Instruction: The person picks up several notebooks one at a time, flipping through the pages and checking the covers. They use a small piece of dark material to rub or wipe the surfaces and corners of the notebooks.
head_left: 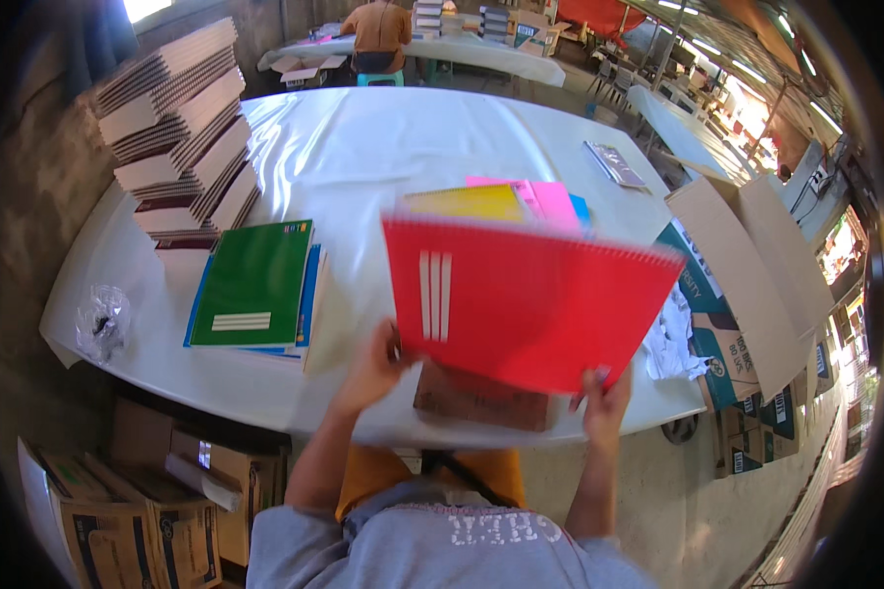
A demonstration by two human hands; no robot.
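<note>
A red spiral-bound notebook (530,304) with white stripes is held up and tilted over the near part of the table. My left hand (371,365) has its fingers closed at the notebook's lower left corner. On its lower right edge, my right hand (604,402) grips with the thumb in front. Beneath the notebook, partly covered by it, lies a brown block or box (486,398). Behind it a yellow notebook (471,201) and pink notebooks (555,204) show only in part. To the left, a green notebook (255,280) tops a small pile with blue ones under it.
A tall stack of spiral notebooks (182,137) stands at the far left of the white-covered table (363,147). Crumpled clear plastic (103,324) lies near the left edge. Open cartons (756,285) flank the right side; more boxes (147,530) sit below left. A person (378,34) sits at another table.
</note>
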